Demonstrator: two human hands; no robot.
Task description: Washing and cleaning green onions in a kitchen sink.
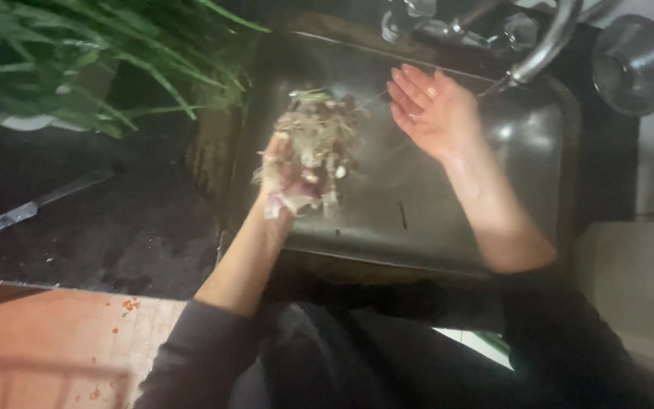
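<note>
My left hand (280, 176) is over the left part of a steel sink (539, 151) and grips a clump of onion roots and peel scraps (318, 136), pale strands and reddish skins. My right hand (431, 110) is open, wet, palm up, fingers apart, held over the sink's middle just left of the tap spout (546, 45). A thin stream of water crosses near its fingers. Both dark sleeves are pushed up the forearms.
A bunch of long green leaves (77, 60) lies on the dark wet counter at the upper left. A knife (35, 204) rests on that counter. A steel pot (633, 64) stands at the top right. Red tiled floor (54, 341) shows below.
</note>
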